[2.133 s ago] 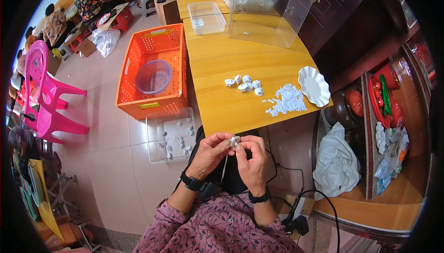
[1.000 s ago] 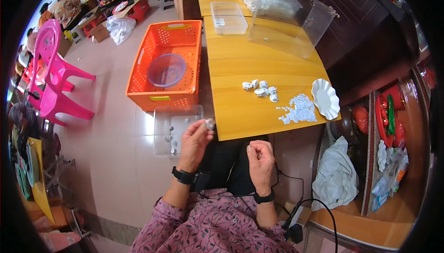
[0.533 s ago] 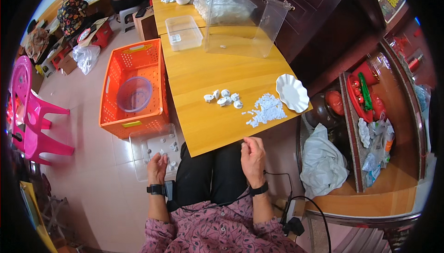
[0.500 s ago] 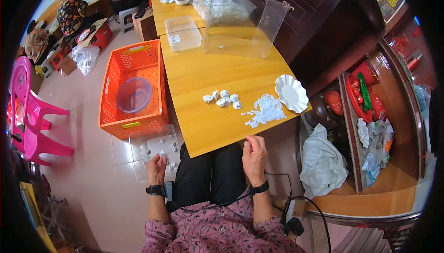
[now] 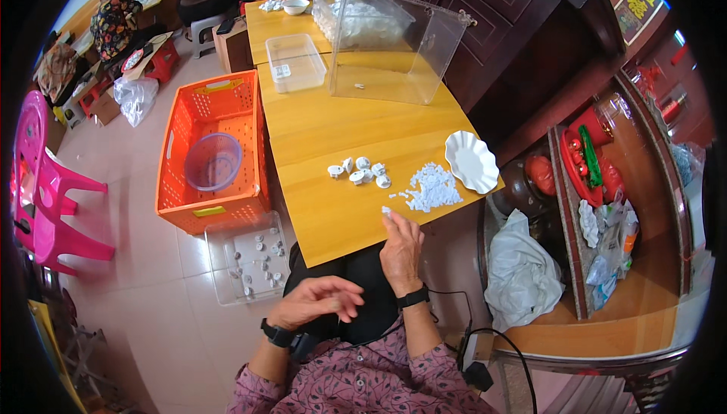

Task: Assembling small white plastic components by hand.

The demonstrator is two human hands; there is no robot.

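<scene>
One white bit (image 5: 386, 210) is met by the fingertips of the right hand (image 5: 402, 253) above the table's (image 5: 326, 228) near edge; whether it is pinched cannot be told. The left hand (image 5: 316, 299), nearer and left, is held loosely open. Farther right, more bits (image 5: 435, 187) are heaped beside a dish (image 5: 471, 162); left of these, knobs (image 5: 358, 174) are clustered.

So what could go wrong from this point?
Possibly these:
1. The small white piece at the right hand is close to the near edge of the table; it could drop to the floor.
2. The scalloped plate sits by the table's right edge, so a bump might knock it off.
3. The clear tray of small parts is on the floor by the person's left leg; a foot could jolt it.
</scene>
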